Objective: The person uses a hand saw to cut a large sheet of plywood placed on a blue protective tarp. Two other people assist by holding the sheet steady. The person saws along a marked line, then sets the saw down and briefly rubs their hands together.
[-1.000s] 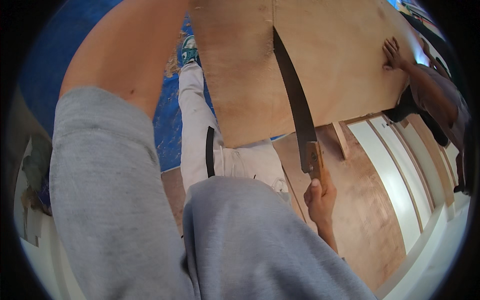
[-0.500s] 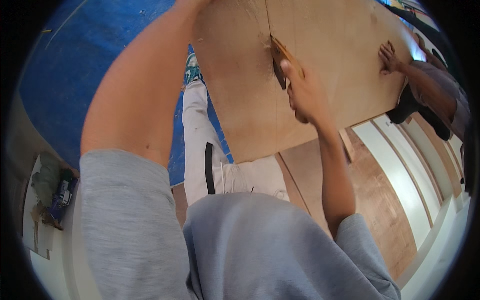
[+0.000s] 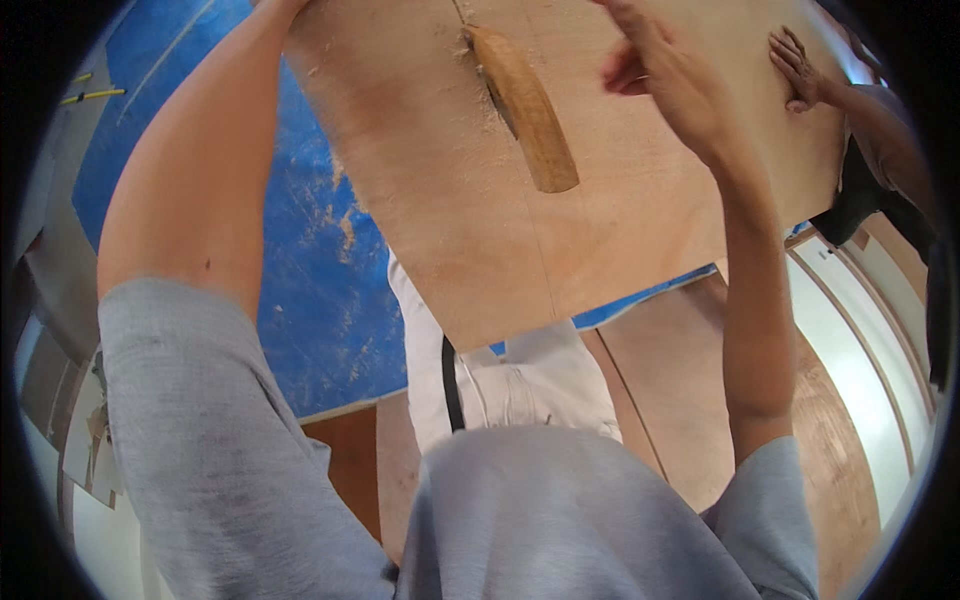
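A sheet of plywood lies before me, with a pencil line and a narrow saw cut running away from me. A saw with a curved wooden handle rests in the cut. Its blade is mostly hidden, and no hand touches it. Right of the handle, my right hand hovers over the plywood, index finger stretched out, the others loosely bent, nothing in it. My left forearm reaches to the board's far left edge, where the upper rim of the picture cuts off the hand.
Another person's hand presses flat on the plywood at the right. A blue sheet with sawdust covers the floor at left. Yellow sticks lie at far left. Wooden panels and white strips are on the right.
My right hand has let go of the saw handle and moved up and right of it. The saw stays in the cut. The view has shifted, showing more blue sheet.
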### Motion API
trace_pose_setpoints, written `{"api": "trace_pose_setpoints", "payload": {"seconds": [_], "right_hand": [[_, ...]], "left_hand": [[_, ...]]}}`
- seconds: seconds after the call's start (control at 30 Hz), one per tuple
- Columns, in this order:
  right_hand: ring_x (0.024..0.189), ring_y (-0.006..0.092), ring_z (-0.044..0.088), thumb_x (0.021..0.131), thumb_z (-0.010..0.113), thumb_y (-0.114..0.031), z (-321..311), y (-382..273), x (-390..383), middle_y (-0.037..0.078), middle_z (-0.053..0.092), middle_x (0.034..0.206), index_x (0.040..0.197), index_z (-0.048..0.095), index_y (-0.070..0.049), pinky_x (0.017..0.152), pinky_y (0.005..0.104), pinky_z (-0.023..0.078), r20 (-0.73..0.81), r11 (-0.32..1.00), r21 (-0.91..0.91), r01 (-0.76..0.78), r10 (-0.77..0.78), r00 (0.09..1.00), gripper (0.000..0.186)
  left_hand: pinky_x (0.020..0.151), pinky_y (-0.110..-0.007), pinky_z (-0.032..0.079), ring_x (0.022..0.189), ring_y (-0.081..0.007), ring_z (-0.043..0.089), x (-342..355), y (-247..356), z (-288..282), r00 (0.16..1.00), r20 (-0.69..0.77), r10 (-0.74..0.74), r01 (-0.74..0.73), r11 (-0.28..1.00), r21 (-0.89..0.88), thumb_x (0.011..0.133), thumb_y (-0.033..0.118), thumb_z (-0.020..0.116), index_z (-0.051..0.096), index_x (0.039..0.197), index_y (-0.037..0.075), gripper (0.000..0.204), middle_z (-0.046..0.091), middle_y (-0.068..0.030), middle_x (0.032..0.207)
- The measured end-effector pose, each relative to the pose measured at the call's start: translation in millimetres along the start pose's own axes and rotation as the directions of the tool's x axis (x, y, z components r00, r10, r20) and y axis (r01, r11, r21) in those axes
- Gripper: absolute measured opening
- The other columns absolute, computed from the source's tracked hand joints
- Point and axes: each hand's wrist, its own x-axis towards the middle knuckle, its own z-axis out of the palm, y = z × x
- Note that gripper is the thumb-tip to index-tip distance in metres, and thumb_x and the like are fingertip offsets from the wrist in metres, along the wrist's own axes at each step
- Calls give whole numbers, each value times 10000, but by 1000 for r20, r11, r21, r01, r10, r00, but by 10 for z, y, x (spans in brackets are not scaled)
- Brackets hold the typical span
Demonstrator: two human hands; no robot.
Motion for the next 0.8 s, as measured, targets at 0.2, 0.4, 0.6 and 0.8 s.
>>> {"api": "trace_pose_setpoints", "payload": {"seconds": [0.2,0.4,0.6,0.8], "right_hand": [[1147,327,608,1048,568,-448,-361,1337,-113,158,679,1175,1312,682,-64,1048,454,440,-399,727,-682,79,-461,793,480],[1250,371,516,1049,551,-476,-340,2128,-266,189,593,1273,1338,672,-62,1106,486,373,-499,711,-697,94,-574,649,519],[1220,362,535,1038,549,-517,-376,2108,-237,168,604,1248,1307,684,-68,1104,490,364,-581,768,-632,103,-558,592,540],[1207,365,531,1026,541,-552,-359,2109,-220,154,605,1226,1266,688,-73,1091,491,364,-611,794,-600,101,-536,582,556]], "left_hand": [[1121,-483,440,1265,-417,607,84,-84,91,999,-40,10,-8,998,61,1038,648,366,738,1205,68,710,667,-272,1309],[1113,-491,434,1274,-415,609,275,-256,226,996,14,92,-93,990,109,1011,708,321,725,1261,121,755,673,-237,1328],[1123,-506,426,1314,-394,597,217,-126,133,1000,-2,-2,2,995,97,995,748,291,754,1256,139,808,679,-197,1350],[1106,-504,432,1311,-392,596,309,-169,144,998,53,-24,18,993,114,1015,730,272,745,1257,105,821,681,-196,1348]]}}
